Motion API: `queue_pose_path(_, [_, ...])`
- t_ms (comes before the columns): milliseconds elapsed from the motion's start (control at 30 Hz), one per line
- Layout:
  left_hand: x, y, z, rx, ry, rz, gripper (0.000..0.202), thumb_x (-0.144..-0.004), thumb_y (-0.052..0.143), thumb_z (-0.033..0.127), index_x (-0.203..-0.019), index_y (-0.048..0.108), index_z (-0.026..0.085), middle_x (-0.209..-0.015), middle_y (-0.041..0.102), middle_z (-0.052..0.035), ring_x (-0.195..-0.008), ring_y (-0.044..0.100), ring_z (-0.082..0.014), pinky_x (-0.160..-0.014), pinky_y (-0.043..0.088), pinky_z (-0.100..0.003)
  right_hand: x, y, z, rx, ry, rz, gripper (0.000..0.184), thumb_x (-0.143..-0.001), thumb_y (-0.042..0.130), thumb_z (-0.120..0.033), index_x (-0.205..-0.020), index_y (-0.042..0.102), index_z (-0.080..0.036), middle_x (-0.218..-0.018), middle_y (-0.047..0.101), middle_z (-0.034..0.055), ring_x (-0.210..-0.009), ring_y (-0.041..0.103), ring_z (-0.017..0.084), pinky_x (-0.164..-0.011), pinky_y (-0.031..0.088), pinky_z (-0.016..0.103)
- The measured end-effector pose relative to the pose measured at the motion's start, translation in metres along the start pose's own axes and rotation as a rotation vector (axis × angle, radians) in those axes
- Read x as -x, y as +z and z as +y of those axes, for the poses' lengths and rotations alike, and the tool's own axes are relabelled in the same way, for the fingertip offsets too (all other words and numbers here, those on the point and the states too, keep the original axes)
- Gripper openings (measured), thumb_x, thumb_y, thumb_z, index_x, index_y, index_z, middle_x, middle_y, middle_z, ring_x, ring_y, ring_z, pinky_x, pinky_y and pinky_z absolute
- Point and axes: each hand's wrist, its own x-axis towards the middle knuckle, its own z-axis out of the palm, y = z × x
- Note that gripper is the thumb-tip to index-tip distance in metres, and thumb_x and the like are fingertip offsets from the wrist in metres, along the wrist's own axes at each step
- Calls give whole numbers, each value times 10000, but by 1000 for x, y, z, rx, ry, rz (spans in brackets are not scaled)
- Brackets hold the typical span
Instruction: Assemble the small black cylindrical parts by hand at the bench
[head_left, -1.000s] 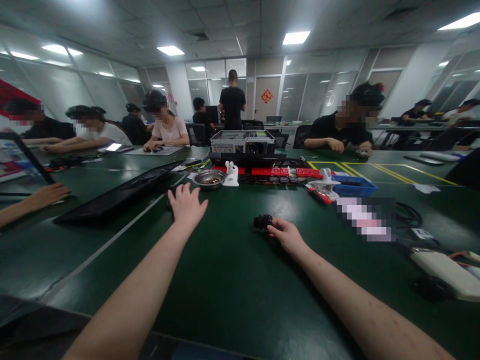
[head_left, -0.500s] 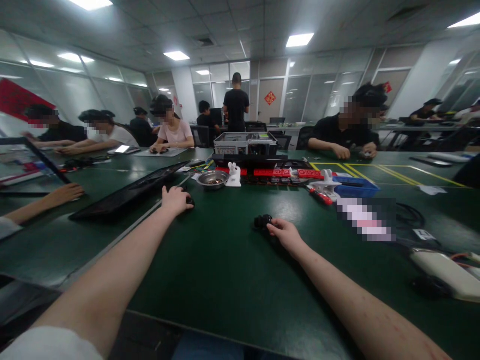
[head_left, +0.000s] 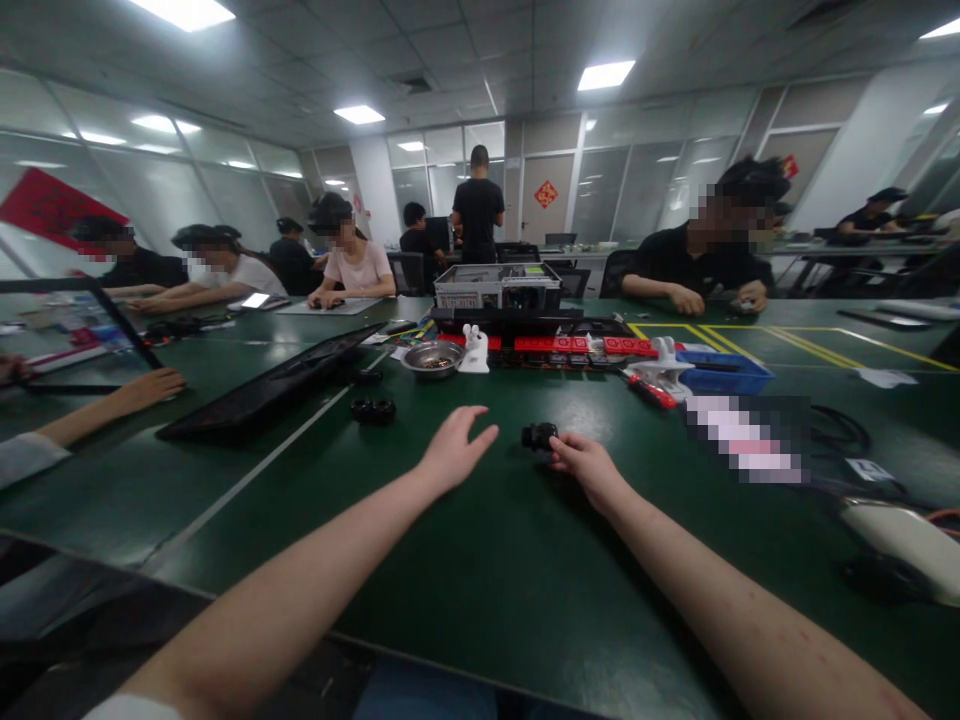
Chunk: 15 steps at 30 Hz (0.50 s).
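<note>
Between the thumb and fingers of my right hand [head_left: 589, 468] is a small black cylindrical part with a ridged end [head_left: 538, 436], held just over the green table [head_left: 480, 560]. My left hand [head_left: 459, 447] hovers to the left of it, thumb and fingers apart, with nothing in it. A pair of similar black cylindrical parts [head_left: 373, 410] lies on the table beyond my left forearm. Just behind them is a smaller black piece [head_left: 367, 377]. What exactly these black parts are, I cannot make out.
A metal bowl of small pieces [head_left: 433, 360] stands ahead beside a white stand [head_left: 475, 350]. A black flat panel [head_left: 270, 385] lies left, near another person's hand [head_left: 150, 388]. Right are a red-handled tool [head_left: 651, 391], a blue tray [head_left: 724, 373] and cables. An open metal case [head_left: 499, 287] stands behind.
My left hand has left the black parts on the table and moved right, toward my right hand. My right hand still holds its black part in nearly the same place.
</note>
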Motion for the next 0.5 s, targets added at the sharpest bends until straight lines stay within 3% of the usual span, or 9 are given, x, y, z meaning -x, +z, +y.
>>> queue_pose_path(100, [8,54,17,313,-79,-52,456,-745,409,443,-1103,434,162,-1087,476,-110,-889,504,-174,-800,386,-317,3,-3,-7,-141,89,-40,247,-584,623,-359,-690,526,-159,-571,484,-29,-529,492,87,-562,431,241])
queue_pose_path(200, [0,84,23,500,-153,-3,470,-733,424,465,-1087,396,156,-1006,517,-107,-765,543,-144,-665,439,-273,6,-7,-12,-176,116,-64,240,-579,633,-339,-701,522,-166,-583,487,-33,-535,495,83,-580,433,245])
queue_pose_path(333, [-15,94,27,753,-374,-99,469,-709,403,536,-999,373,169,-783,549,-47,-435,512,-75,-387,388,-190,6,-11,-17,-21,26,-109,242,-609,604,-355,-720,533,-153,-627,514,-20,-589,510,95,-598,420,243])
queue_pose_path(433, [-19,90,27,907,-467,-254,489,-655,467,558,-950,390,175,-593,518,20,-323,467,-66,-331,357,-174,8,-10,-19,228,-143,-167,213,-664,548,-343,-722,543,-138,-670,549,5,-650,527,127,-654,416,280])
queue_pose_path(500, [-19,85,25,974,-514,-324,495,-640,458,586,-900,427,165,-537,503,30,-305,460,-69,-319,354,-173,11,-7,-20,408,-315,-135,173,-687,522,-297,-768,547,-146,-750,570,23,-737,530,152,-721,405,310])
